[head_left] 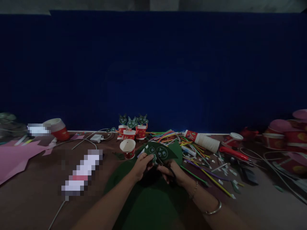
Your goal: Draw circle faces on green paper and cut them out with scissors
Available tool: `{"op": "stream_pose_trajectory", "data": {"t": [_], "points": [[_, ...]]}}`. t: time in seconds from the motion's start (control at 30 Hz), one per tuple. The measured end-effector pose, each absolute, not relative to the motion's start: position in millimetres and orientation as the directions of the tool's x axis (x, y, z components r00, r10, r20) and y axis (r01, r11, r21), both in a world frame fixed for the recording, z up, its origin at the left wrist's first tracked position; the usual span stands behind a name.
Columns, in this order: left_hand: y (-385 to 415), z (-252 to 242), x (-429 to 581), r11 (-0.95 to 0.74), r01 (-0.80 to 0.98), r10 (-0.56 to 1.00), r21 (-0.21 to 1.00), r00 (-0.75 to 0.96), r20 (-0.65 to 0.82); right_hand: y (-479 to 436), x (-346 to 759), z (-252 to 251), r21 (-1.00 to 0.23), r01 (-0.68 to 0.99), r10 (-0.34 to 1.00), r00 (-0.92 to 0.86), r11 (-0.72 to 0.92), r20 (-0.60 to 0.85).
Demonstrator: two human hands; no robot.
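My left hand (143,166) pinches the edge of a dark green sheet of paper (170,154) that has pale face-like drawings on it. My right hand (170,172) is wrapped round the black handles of a pair of scissors (173,175), whose blades lie at the paper close to my left fingertips. Just past my left hand stands a white-lined red paper cup (129,148). Behind it are several red cups (141,132) topped with green cat-like paper heads (131,122). A larger green sheet (146,204) spreads under my forearms.
Colourful pipe cleaners (165,135) and small scraps lie behind and right of my hands, beside a toppled stack of cups (206,142). A red-handled tool (235,153) rests farther right. At left are pink paper (19,156), stacked cups (57,129), a white charger (97,138) and a blurred-out device (82,174).
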State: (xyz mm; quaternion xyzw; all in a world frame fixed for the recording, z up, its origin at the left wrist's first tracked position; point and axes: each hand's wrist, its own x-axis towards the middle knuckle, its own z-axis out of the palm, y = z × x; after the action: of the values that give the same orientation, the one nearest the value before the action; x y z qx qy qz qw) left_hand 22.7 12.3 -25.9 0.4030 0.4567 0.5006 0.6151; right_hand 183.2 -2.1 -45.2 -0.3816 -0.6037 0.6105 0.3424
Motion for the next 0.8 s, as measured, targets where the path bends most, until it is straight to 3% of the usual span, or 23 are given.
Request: {"op": "stream_pose_trajectory", "data": {"t": [0.33, 0.8], "points": [[16, -26, 18, 0.226, -0.196, 0.967, 0.954, 0.167, -0.194, -3, 182, -47, -0.989, 0.002, 0.868, -0.478, -0.149, -0.132], [9, -16, 21, 0.162, -0.162, 0.97, 0.973, 0.206, -0.127, -1, 183, -49, -0.995, 0.031, 0.847, -0.523, -0.092, -0.095]]}}
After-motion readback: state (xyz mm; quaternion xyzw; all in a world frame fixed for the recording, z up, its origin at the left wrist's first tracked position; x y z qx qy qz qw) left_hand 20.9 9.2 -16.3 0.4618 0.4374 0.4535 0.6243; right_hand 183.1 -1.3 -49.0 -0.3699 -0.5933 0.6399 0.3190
